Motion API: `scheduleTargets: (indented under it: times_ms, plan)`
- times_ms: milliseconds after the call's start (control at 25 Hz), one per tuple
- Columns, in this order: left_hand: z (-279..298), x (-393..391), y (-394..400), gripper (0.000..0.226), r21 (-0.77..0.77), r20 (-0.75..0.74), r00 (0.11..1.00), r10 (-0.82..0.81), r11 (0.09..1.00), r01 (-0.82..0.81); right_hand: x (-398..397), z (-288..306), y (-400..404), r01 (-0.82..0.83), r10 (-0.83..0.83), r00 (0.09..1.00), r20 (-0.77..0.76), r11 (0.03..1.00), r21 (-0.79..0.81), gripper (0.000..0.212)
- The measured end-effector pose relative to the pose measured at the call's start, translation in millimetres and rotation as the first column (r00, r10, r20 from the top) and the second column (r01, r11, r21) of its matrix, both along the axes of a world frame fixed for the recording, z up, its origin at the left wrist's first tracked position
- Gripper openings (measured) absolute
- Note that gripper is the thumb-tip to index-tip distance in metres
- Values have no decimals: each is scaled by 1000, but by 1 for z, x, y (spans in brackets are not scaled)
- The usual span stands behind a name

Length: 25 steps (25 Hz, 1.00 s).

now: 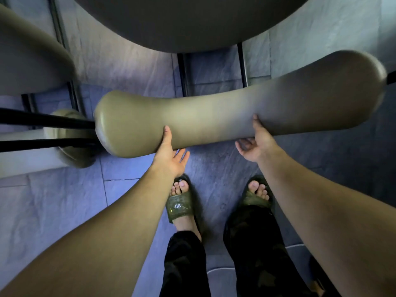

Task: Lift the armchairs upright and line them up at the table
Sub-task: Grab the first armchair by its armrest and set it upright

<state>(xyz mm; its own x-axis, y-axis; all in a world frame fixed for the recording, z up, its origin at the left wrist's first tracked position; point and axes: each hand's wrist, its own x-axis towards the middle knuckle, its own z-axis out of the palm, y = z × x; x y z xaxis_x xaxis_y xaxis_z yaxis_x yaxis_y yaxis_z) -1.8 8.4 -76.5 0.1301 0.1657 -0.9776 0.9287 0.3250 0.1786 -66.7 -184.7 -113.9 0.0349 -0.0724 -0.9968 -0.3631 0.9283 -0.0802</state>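
An olive padded armchair back [225, 116] stretches across the middle of the view, seen from above, just in front of the dark round table top [188, 22]. My left hand [171, 155] rests its thumb on the back's near edge towards the left end, fingers spread below it. My right hand [255, 144] touches the near edge further right with its thumb, palm up and fingers loosely apart. Neither hand is wrapped around the padding. A second olive armchair [32, 61] fills the upper left, with black metal bars [42, 121] running sideways beside it.
Black table legs [182, 71] stand on the grey tiled floor [64, 200] behind the chair back. A pale cylinder with a rounded olive end [66, 136] lies at the left. My feet in olive slides [180, 204] stand just below the chair.
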Motion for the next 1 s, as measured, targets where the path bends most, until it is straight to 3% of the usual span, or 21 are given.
scheduleTargets:
  times_ms: [160, 440, 560, 720, 1000]
  plan:
    - [70, -8, -4, 84, 30, -49, 996, -80, 996, 81, -13, 71, -7, -3, 1, 999, -52, 999, -32, 69]
    - [284, -10, -8, 73, 74, -40, 961, -272, 959, 275, -25, 285, -15, -115, 110, 988, -105, 993, -41, 70]
    - [358, 6, -9, 60, 103, 37, 923, -383, 920, 378, -12, 368, -25, -144, 134, 984, -119, 986, -84, 70]
    - [428, 47, -11, 43, 260, 135, 858, -496, 853, 453, 14, 441, -31, -210, 197, 974, -110, 970, -121, 63]
    - [502, 128, -31, 52, 142, 233, 919, -317, 946, 290, 75, 524, -38, -280, 264, 959, -101, 937, -207, 45]
